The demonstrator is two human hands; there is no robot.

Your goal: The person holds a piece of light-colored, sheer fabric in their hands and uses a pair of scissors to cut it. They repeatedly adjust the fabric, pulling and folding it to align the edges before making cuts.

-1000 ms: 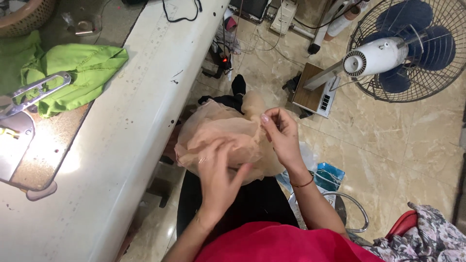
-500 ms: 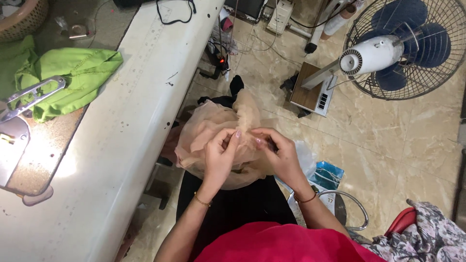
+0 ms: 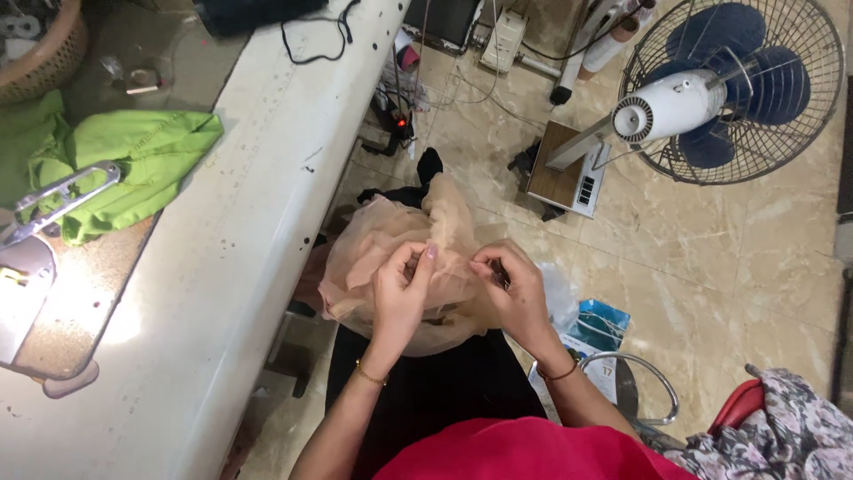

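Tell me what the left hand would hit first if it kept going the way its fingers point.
The left hand points up and away from the body, already on the peach sheer fabric; it would press into that bunch first, though depth is unclear.

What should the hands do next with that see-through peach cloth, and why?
Probably pull the pinched bit taut. The left hand and right hand both pinch the bunched peach cloth close together over the lap, so the spot between them is still crumpled.

Fabric bundle on the lap; table left; fan right.
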